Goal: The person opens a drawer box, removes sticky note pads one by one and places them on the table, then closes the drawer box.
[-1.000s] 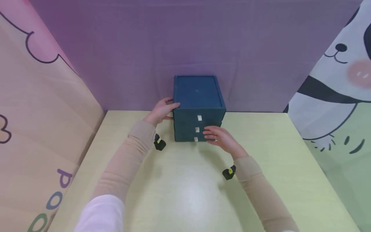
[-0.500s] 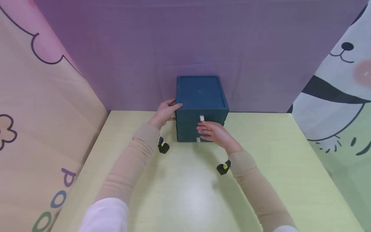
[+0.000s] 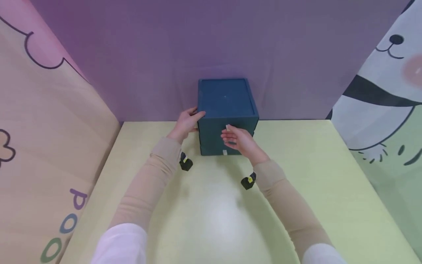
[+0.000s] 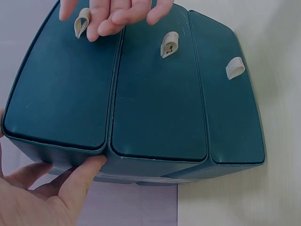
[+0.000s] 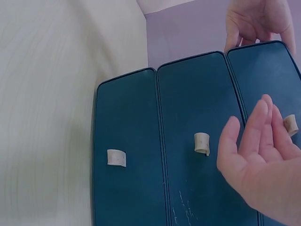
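Note:
A dark blue-green cabinet (image 3: 227, 96) with three stacked drawers stands against the back wall. My left hand (image 3: 184, 124) holds its upper left corner, thumb on the top edge and fingers along the side. My right hand (image 3: 243, 142) is raised before the front, its fingers fairly straight. Beside its fingertips is the top drawer's pale loop pull (image 4: 83, 22); in the left wrist view one fingertip lies on the loop's upper side and the others below. Contact cannot be made out. The middle pull (image 5: 201, 143) and bottom pull (image 3: 225, 152) hang free. All drawers look closed.
The cabinet stands at the back of a pale wooden table (image 3: 204, 212). A purple cloth (image 3: 148, 66) hangs right behind it. Printed panels enclose the left and right sides. Small black devices (image 3: 186, 162) sit at both wrists.
My right hand has moved left and up, from beside the middle pull to the top drawer's pull. The left hand stays on the cabinet. The head view has shifted slightly.

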`<state>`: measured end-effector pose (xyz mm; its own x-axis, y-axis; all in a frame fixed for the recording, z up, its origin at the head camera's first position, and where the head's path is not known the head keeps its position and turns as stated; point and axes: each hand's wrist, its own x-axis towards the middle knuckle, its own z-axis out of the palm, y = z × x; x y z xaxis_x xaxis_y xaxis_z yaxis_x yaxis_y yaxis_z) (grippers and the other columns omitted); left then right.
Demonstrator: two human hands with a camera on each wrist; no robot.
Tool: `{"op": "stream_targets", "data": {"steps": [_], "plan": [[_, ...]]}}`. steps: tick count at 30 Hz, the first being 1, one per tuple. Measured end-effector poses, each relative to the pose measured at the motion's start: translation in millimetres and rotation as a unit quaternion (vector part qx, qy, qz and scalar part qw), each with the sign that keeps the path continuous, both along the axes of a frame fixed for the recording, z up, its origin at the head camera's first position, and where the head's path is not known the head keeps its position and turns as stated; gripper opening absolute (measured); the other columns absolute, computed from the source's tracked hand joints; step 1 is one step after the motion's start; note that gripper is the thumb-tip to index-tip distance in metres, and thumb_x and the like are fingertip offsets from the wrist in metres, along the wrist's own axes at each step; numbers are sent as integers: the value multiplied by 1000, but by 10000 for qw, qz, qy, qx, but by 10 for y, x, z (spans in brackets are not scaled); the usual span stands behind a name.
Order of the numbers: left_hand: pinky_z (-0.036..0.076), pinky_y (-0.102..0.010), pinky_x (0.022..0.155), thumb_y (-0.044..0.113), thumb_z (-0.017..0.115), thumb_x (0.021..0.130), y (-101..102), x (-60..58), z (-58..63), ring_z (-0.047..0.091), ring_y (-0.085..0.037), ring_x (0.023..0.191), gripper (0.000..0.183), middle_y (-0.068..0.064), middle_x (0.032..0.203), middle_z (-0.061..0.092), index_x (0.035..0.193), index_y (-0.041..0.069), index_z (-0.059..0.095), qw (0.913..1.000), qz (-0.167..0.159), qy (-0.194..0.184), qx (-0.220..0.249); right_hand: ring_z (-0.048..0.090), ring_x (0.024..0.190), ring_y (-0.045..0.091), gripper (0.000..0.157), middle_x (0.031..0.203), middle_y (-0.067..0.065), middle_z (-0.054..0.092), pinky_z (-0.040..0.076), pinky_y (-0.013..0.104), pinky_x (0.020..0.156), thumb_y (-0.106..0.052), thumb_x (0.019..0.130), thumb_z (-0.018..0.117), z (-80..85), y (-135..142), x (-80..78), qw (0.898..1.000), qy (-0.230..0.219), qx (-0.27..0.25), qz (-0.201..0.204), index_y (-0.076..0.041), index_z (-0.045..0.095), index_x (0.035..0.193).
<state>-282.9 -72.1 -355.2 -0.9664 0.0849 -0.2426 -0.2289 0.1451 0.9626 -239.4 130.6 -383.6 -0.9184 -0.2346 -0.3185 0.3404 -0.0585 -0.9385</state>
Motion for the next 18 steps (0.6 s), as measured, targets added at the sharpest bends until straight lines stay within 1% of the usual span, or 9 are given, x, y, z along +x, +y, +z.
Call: {"op": "stream_targets", "data": {"steps": [4,7,9,13,16,18], "plan": [[45,-49,99,28,57,95,16,3,3,33,-23,139,63,-9,152,33,149,13,29,10000,50,17,-37,58,102,23,40,84,-4,63,42,41,104,-30,100,45,-9,-22,-33,9998,-67,49,-186,4,55,118],[44,-49,99,28,57,95,30,23,-1,33,-24,139,62,-10,152,33,149,13,29,10000,61,16,-62,58,100,22,41,85,-3,62,42,40,103,-30,101,44,-31,-25,-31,9996,-102,141,-243,5,54,121],[44,-50,99,28,57,95,31,37,-3,33,-24,139,62,-10,152,34,149,14,29,10000,55,8,-80,59,97,20,39,85,-3,62,45,37,100,-30,100,46,-56,-25,-24,9995,-70,139,-282,2,58,117],[44,-50,99,28,57,95,13,50,0,33,-25,139,62,-9,152,33,149,13,29,10000,33,35,-67,61,92,18,36,83,-5,64,48,35,96,-30,100,46,-84,-47,-19,9992,21,103,-377,1,60,112],[45,-50,99,28,57,95,-5,47,1,33,-25,139,63,-10,152,34,149,13,29,9999,33,93,-35,60,90,18,35,81,-5,64,48,35,93,-30,99,45,-85,-73,-34,9987,39,189,-462,0,60,110],[45,-50,98,28,57,95,-19,45,3,34,-25,138,63,-10,151,34,149,13,29,9999,37,134,-13,61,87,16,33,79,-6,65,50,32,89,-30,99,46,-84,-92,-46,9981,72,264,-543,-2,61,106]]}}
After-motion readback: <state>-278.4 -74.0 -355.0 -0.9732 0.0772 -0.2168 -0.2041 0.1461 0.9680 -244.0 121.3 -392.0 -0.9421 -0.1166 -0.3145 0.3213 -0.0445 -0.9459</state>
